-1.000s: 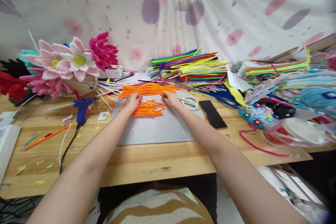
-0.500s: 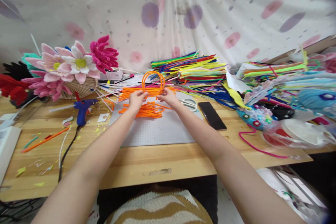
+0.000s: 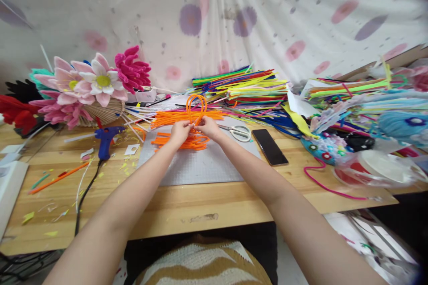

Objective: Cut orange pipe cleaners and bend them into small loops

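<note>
In the last second you have lifted the orange loop (image 3: 197,97) from beside the far orange bundle (image 3: 167,118) and drawn its 2 sides inward, so the wide arch is now a narrow, upright teardrop. Your left hand (image 3: 181,132) pinches its left foot and your right hand (image 3: 207,128) its right foot, the fingertips nearly meeting; whether the strand ends touch, you cannot tell behind them. That seems to move the work from bending to joining the ends. The loop stands above the grey mat (image 3: 200,167), over the near orange bundle (image 3: 199,143), with the scissors (image 3: 234,130) just to the right on the surface's mat.
</note>
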### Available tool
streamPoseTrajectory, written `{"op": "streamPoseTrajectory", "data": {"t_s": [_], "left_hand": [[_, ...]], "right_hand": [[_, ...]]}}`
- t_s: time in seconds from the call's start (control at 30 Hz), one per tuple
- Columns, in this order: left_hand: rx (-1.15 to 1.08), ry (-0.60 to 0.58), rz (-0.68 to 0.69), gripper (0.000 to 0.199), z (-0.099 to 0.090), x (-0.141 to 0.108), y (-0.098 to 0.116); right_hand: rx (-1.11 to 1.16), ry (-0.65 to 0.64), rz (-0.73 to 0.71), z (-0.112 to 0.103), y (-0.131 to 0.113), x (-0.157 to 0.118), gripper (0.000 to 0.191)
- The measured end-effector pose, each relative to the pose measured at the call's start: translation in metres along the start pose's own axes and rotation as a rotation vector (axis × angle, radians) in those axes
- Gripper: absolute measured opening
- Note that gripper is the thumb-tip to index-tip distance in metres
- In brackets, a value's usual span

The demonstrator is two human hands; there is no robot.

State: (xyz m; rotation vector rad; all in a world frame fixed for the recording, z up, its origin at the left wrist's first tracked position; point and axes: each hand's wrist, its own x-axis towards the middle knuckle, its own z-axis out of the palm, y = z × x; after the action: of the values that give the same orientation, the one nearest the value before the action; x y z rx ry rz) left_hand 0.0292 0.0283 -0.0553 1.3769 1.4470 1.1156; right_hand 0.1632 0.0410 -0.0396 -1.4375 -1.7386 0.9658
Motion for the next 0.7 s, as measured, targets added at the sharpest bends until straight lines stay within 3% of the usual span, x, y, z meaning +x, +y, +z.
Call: {"op": "streamPoseTrajectory", "data": {"t_s": [0.23, 0.37, 0.57, 0.7], "left_hand": [[-0.093, -0.136, -0.062, 0.021, 0.002, -0.007, 0.007], [0.011, -0.193, -0.02, 0.028, 0.002, -0.01, 0.01], [0.335, -0.159, 0.096, 0.036, 0.003, -0.014, 0.016], [0.405, -0.102, 0.114, 0.033, 0.005, -0.017, 0.021]], "right_hand": [[-0.104, -0.036, 0.015, 0.002, 0.001, 0.0, 0.019], [-0.121, -0.056, 0.005, 0.004, 0.006, 0.003, 0.019], [-0.179, -0.036, 0.045, 0.005, 0.005, 0.001, 0.022], [-0.271, -0.013, 0.02, 0.002, -0.001, -0.002, 0.02]]}}
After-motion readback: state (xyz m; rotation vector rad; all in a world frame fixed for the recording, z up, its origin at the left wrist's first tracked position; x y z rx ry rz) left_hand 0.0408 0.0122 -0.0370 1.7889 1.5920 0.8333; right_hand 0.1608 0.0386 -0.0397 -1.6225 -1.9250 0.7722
